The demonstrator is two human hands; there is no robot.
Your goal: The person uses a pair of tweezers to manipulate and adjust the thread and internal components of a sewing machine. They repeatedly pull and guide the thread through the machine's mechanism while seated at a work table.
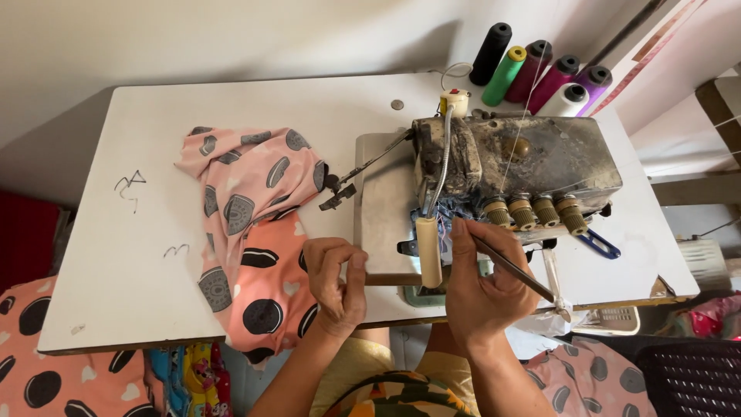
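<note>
The tweezers' [515,270] tip vanishes among threads under the machine [525,166], hard to make out. The right hand [482,289] pinches the tweezers at the machine's front. The left hand [336,282], fingers curled closed on nothing visible, rests beside the pink cloth [251,232].

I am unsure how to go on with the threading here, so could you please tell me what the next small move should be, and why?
Probably ease the tweezers in the right hand a little further toward the thread beside the cream lamp. Their tip sits at the front of the overlock machine, where loose strands show, while the left hand rests on the table, fingers pinched.
</note>
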